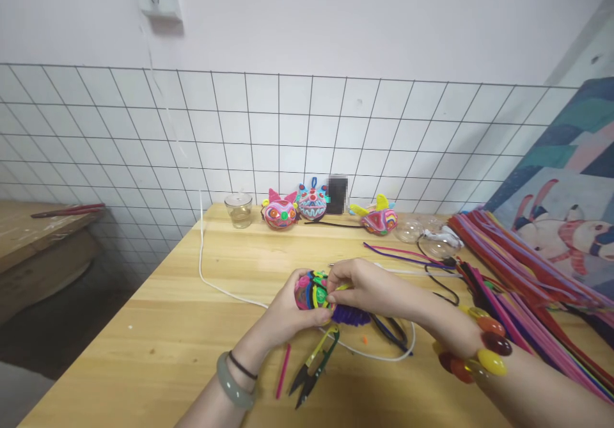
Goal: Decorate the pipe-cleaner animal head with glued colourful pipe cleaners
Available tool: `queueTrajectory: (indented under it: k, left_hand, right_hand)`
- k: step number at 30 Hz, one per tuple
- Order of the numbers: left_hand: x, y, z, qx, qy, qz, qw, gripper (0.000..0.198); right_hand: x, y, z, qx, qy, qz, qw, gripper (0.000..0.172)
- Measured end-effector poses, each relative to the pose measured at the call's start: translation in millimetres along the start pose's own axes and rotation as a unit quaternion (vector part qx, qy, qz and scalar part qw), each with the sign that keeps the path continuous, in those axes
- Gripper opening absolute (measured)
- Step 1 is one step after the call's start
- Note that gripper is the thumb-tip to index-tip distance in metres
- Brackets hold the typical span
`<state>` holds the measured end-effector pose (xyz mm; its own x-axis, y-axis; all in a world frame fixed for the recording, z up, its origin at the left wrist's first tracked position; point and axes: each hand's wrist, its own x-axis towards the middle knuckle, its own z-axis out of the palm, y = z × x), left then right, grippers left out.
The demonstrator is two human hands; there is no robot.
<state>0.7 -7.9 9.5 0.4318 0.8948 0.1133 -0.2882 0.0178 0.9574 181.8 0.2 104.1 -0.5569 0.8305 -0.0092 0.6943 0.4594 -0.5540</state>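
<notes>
My left hand [288, 316] is closed around a small ball-shaped figure [309, 289] wound from coloured pipe cleaners, pink, yellow and green, held just above the wooden table [167, 332]. My right hand [367, 287] pinches a yellow-green pipe cleaner at the figure's right side, fingers pressed together. A purple fuzzy piece [350, 315] hangs under the figure. Thread snips [314, 367] with yellow-green handles lie on the table just below my hands, beside a short pink pipe cleaner piece [283, 370].
Three finished colourful figures [279, 212] [313, 201] [378, 219] stand at the table's back edge by a glass cup [238, 209]. A large heap of pipe cleaners [527, 268] fills the right side. A white cable [211, 281] crosses the table. A wire grid [307, 140] backs the table.
</notes>
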Motion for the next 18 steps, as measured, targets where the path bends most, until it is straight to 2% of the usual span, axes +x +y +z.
queueTrajectory:
  k: [2, 5, 7, 8, 11, 15, 18]
  left_hand:
    - [0, 2, 0.0, -0.010, 0.005, 0.002, 1.000, 0.063]
    - [0, 4, -1.0, -0.018, 0.018, 0.014, 1.000, 0.061]
    - [0, 4, -2.1, -0.017, 0.032, 0.024, 0.999, 0.061]
    - [0, 5, -2.6, -0.018, 0.040, 0.028, 0.999, 0.061]
    - [2, 5, -4.5, -0.030, 0.062, 0.033, 0.997, 0.064]
    - [6, -1, -9.2, -0.053, 0.084, 0.039, 0.994, 0.069]
    - [10, -12, -14.9, -0.076, 0.074, 0.041, 0.993, 0.071]
  right_hand:
    - [-5, -2, -5, 0.021, 0.061, -0.054, 0.996, 0.011]
    - [-22, 0, -14, 0.038, 0.239, -0.120, 0.963, 0.012]
    - [-39, 6, -17, 0.022, 0.340, -0.102, 0.935, 0.011]
    - [-48, 11, -17, 0.013, 0.368, -0.080, 0.926, 0.012]
    - [-72, 34, -10, 0.000, 0.366, -0.006, 0.931, 0.018]
    - [-90, 72, 7, 0.000, 0.274, 0.088, 0.958, 0.029]
    - [-90, 94, 17, -0.026, 0.209, 0.152, 0.966, 0.032]
